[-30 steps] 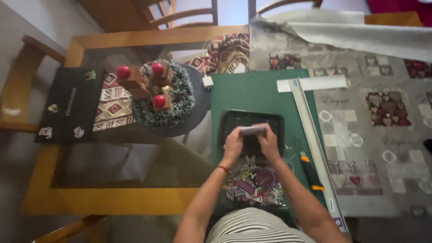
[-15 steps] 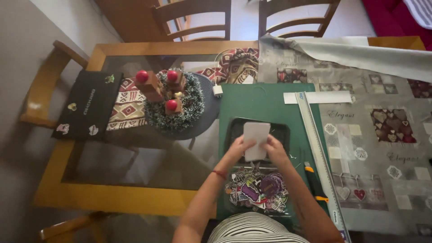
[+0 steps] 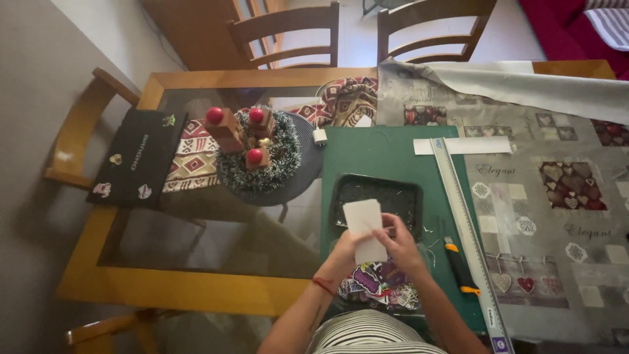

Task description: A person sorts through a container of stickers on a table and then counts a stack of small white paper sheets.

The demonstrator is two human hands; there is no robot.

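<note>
Both my hands hold a white rectangular card [image 3: 365,228] upright over the green cutting mat [image 3: 380,154]. My left hand [image 3: 341,252] grips its lower left side and my right hand [image 3: 398,244] grips its lower right side. Just beyond the card lies a black tray [image 3: 377,193] with dark glittery contents. Under my wrists sits a pile of colourful stickers [image 3: 383,285].
A long metal ruler [image 3: 465,229] and an orange-and-black utility knife [image 3: 458,265] lie right of my hands. A wreath with red-topped candles [image 3: 252,151] stands on the glass table [image 3: 183,288], a black laptop [image 3: 137,157] at left. Patterned cloth [image 3: 557,196] covers the right side.
The card was held flat over the tray; my hands have raised it and pulled it toward me, standing it up. The camera view has shifted closer.
</note>
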